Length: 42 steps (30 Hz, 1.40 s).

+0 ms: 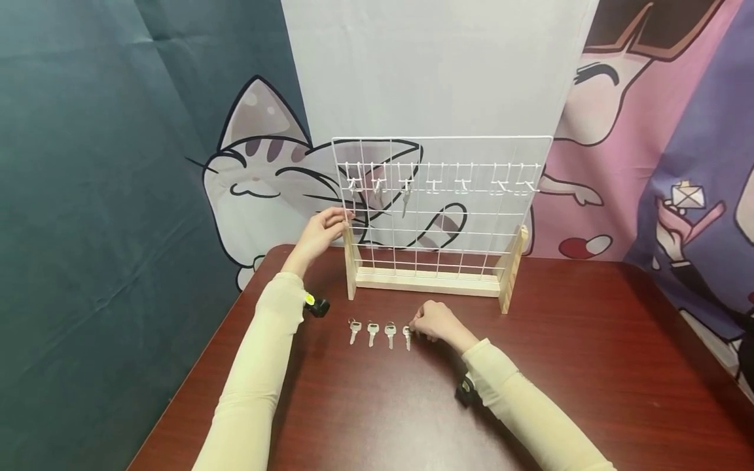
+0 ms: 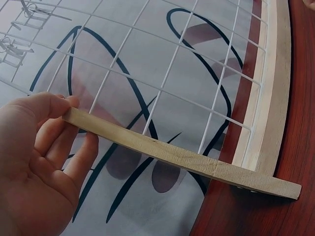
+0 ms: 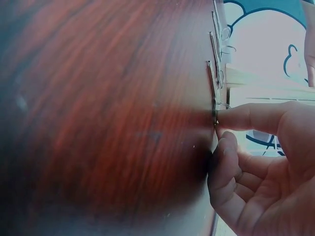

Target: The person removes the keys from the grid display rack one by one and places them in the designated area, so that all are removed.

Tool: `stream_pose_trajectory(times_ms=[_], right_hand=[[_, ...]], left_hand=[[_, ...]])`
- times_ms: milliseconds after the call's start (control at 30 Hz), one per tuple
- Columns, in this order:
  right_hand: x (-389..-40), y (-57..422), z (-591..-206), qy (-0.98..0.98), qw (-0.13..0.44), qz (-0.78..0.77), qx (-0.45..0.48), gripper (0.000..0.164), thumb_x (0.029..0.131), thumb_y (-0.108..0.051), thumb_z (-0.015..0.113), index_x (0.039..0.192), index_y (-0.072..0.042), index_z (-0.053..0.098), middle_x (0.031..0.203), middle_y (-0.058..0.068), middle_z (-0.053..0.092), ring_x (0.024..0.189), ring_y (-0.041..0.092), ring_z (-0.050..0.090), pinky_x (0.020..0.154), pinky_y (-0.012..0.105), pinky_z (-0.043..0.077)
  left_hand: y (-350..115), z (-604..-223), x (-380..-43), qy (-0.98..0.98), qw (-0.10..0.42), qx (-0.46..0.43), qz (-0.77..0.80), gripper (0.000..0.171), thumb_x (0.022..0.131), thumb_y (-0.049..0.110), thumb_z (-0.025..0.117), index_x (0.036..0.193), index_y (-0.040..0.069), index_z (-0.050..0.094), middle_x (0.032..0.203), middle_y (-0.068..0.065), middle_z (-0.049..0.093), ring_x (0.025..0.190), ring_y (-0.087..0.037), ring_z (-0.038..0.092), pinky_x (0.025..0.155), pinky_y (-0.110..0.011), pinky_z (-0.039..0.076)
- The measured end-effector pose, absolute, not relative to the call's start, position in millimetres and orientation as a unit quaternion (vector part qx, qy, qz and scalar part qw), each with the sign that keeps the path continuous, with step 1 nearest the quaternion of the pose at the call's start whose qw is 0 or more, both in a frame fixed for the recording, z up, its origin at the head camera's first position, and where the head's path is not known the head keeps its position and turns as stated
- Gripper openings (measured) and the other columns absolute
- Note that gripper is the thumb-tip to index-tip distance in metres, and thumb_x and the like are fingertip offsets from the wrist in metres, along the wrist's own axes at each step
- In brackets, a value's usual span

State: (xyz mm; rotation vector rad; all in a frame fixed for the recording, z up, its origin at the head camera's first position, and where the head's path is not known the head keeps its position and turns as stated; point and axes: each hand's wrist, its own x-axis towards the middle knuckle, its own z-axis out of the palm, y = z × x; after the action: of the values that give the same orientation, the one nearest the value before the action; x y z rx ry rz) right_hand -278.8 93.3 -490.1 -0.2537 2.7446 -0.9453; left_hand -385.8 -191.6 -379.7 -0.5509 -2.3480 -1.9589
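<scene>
The rightmost key (image 1: pixel 407 336) of a row of four lies flat on the table (image 1: pixel 589 366), just in front of the rack (image 1: pixel 436 216). The right hand (image 1: pixel 434 322) pinches its head end between thumb and forefinger (image 3: pixel 246 117), a narrow grip suited to lifting a thin flat thing off the wood. The left hand (image 1: pixel 321 232) holds the rack's left wooden post (image 2: pixel 147 145), fingers curled over its top, likely to steady it; keys already hang on the left hooks (image 1: pixel 377 180).
</scene>
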Motion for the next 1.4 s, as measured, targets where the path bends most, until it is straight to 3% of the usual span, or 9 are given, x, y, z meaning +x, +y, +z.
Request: stream_pose_trajectory(times_ms=[400, 667, 1000, 1133, 1233, 1400], right_hand=[[-278, 96, -489, 0.918, 0.136, -0.361, -0.091, 0.016, 0.085, -0.012, 0.073, 0.070, -0.008, 0.069, 0.058, 0.005, 0.063, 0.046, 0.013, 0.061, 0.048, 0.027, 0.056], [-279, 108, -489, 0.890, 0.160, -0.421, -0.075, 0.009, 0.086, -0.001, 0.066, 0.083, 0.000, 0.075, 0.068, 0.007, 0.068, 0.058, 0.017, 0.066, 0.055, 0.029, 0.060], [-291, 129, -468, 0.879, 0.119, -0.455, -0.077, 0.018, 0.097, -0.005, 0.060, 0.103, 0.008, 0.071, 0.077, 0.011, 0.069, 0.065, 0.014, 0.065, 0.063, 0.028, 0.060], [-300, 135, -448, 0.894, 0.063, -0.434, -0.088, 0.023, 0.098, -0.011, 0.058, 0.107, 0.006, 0.072, 0.080, 0.010, 0.071, 0.066, 0.011, 0.064, 0.065, 0.024, 0.056], [-303, 137, -436, 0.904, 0.014, -0.416, -0.099, 0.025, 0.098, -0.013, 0.056, 0.109, 0.002, 0.073, 0.083, 0.010, 0.074, 0.070, 0.014, 0.067, 0.066, 0.024, 0.052], [-306, 133, -417, 0.900, -0.028, -0.423, -0.101, 0.028, 0.097, -0.014, 0.056, 0.114, -0.001, 0.073, 0.096, 0.013, 0.077, 0.086, 0.025, 0.074, 0.071, 0.027, 0.056]], left_hand=[[-192, -385, -383, -0.759, 0.035, -0.186, -0.623, 0.032, 0.101, 0.005, 0.058, 0.131, -0.006, 0.056, 0.137, -0.024, 0.058, 0.130, -0.040, 0.052, 0.105, -0.039, 0.049], [-194, -389, -382, -0.764, 0.031, -0.175, -0.620, 0.033, 0.102, 0.007, 0.058, 0.133, -0.004, 0.058, 0.136, -0.022, 0.060, 0.128, -0.034, 0.056, 0.105, -0.039, 0.048], [-193, -385, -378, -0.758, 0.024, -0.177, -0.627, 0.035, 0.101, 0.005, 0.058, 0.134, -0.007, 0.056, 0.137, -0.023, 0.059, 0.128, -0.033, 0.056, 0.105, -0.039, 0.048], [-191, -388, -384, -0.761, 0.036, -0.184, -0.621, 0.033, 0.102, 0.006, 0.058, 0.133, -0.004, 0.058, 0.137, -0.024, 0.059, 0.127, -0.030, 0.057, 0.105, -0.039, 0.049], [-190, -385, -384, -0.759, 0.034, -0.183, -0.623, 0.032, 0.101, 0.005, 0.058, 0.132, -0.004, 0.058, 0.138, -0.026, 0.058, 0.126, -0.031, 0.057, 0.105, -0.039, 0.049], [-188, -369, -373, -0.755, 0.024, -0.180, -0.630, 0.033, 0.100, 0.000, 0.056, 0.132, -0.009, 0.056, 0.138, -0.028, 0.056, 0.128, -0.037, 0.054, 0.105, -0.040, 0.048]])
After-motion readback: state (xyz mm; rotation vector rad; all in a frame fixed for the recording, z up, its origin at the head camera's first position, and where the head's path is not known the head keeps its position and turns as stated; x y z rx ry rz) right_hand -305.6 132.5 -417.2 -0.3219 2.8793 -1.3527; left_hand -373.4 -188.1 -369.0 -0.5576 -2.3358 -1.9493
